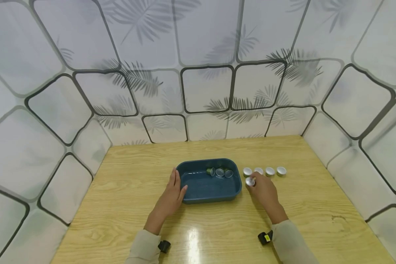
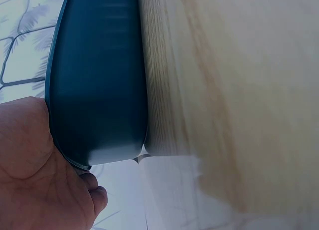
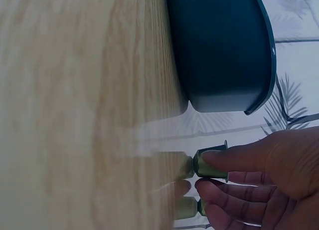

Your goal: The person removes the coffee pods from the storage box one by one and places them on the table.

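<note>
A dark blue rectangular tray (image 1: 211,200) stands on the wooden table. My left hand (image 1: 169,194) holds its left end, thumb over the rim and fingers along the outside wall; the left wrist view shows that hand (image 2: 40,175) at the tray's end. Just right of the tray, my right hand (image 1: 265,192) pinches a green coffee capsule (image 1: 250,182) with a silver lid. In the right wrist view the capsule (image 3: 212,162) is between thumb and fingers, lid toward the palm, its narrow base close to the tabletop. Three green capsules (image 1: 219,172) lie tipped inside the tray at the back right.
Several more capsules (image 1: 270,171) stand lid up in a row right of the tray, one partly hidden behind the right hand. Patterned panels (image 1: 206,126) enclose the table (image 1: 128,176) at the back and both sides.
</note>
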The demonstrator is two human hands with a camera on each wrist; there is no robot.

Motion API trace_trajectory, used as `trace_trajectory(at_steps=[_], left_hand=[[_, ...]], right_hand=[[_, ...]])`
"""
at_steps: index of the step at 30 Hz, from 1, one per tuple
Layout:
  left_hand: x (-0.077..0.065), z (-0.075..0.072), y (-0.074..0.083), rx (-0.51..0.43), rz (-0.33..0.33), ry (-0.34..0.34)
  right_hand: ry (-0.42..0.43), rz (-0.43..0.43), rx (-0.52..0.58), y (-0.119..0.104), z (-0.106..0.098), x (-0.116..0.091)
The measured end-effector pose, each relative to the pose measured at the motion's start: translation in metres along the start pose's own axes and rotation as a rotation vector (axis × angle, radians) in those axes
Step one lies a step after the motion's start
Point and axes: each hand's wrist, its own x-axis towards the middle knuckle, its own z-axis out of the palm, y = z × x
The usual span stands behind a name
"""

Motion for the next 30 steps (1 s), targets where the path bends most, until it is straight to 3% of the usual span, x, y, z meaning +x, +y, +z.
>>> trace_trajectory(at_steps=[10,30], left_hand=[[-0.0001,0.0006,-0.0007,0.003,0.012,0.000],[0.0004,0.0009,-0.0008,0.015,0.006,-0.002]], right_hand=[[-0.034,0.045,-0.028,0.0010,0.0016,0.0016],[-0.059,0.024,-0.010,-0.0007,-0.0032,-0.0012]])
